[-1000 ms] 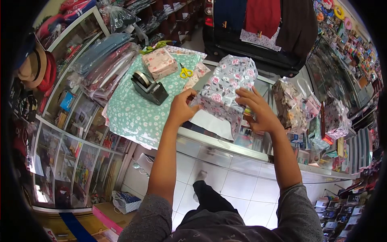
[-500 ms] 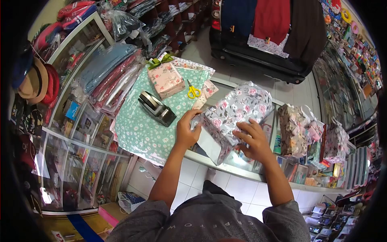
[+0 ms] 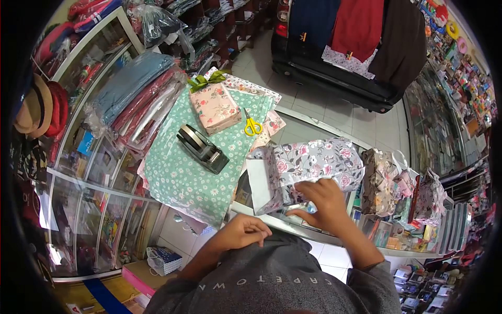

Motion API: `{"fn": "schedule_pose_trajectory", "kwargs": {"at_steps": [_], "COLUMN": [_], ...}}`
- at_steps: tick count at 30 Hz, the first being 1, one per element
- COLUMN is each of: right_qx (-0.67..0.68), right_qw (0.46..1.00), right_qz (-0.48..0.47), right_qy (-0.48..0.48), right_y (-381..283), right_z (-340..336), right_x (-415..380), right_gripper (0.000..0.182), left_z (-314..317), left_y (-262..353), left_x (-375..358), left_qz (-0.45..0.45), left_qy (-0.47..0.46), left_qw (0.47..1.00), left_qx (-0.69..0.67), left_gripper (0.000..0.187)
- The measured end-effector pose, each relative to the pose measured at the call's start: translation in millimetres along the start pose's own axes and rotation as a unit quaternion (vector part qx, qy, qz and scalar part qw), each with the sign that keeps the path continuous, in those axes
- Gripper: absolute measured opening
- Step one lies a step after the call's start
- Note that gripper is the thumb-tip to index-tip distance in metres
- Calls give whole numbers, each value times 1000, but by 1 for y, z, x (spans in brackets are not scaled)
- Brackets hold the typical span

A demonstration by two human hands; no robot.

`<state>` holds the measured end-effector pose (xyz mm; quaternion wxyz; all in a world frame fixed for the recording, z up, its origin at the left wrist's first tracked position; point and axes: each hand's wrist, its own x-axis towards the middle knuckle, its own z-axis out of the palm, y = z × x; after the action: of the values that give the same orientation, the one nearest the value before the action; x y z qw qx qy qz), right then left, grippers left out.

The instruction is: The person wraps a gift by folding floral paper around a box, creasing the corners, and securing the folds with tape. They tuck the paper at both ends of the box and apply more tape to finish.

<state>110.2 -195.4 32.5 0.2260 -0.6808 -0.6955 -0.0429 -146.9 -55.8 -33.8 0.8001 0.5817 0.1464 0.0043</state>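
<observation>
Head view: the right hand holds the gray box, thumb apart. The left hand is curled, holding nothing. The box is right of the tape.

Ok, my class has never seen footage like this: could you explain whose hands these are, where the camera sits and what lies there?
No machine here: just a person's bare hands, all pictures coming from one camera worn on the head. The right hand touches a parcel in grey rose-patterned paper; the left hand is off it, near the shirt. On the glass-topped counter also lies a green daisy sheet, bearing a tape dispenser and a pink floral box, with yellow scissors beside the box.
</observation>
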Motion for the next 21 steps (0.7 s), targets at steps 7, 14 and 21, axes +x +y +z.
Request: {"fn": "schedule_pose_trajectory", "kwargs": {"at_steps": [7,14,21], "right_qx": [29,141,218], "right_qw": [997,867,844], "right_qz": [-24,106,130], "right_qy": [-72,-466,-472], "right_y": [69,143,135], "right_z": [-26,35,24], "right_x": [116,168,153], "right_gripper": [77,122,111], "left_z": [-4,11,26], "left_y": [-12,-22,-27], "left_x": [24,40,41], "left_qz": [-153,-96,-43], "left_qy": [-99,-74,5], "left_qw": [976,990,997], "left_qx": [-121,-75,-71], "left_gripper": [52,74,68]}}
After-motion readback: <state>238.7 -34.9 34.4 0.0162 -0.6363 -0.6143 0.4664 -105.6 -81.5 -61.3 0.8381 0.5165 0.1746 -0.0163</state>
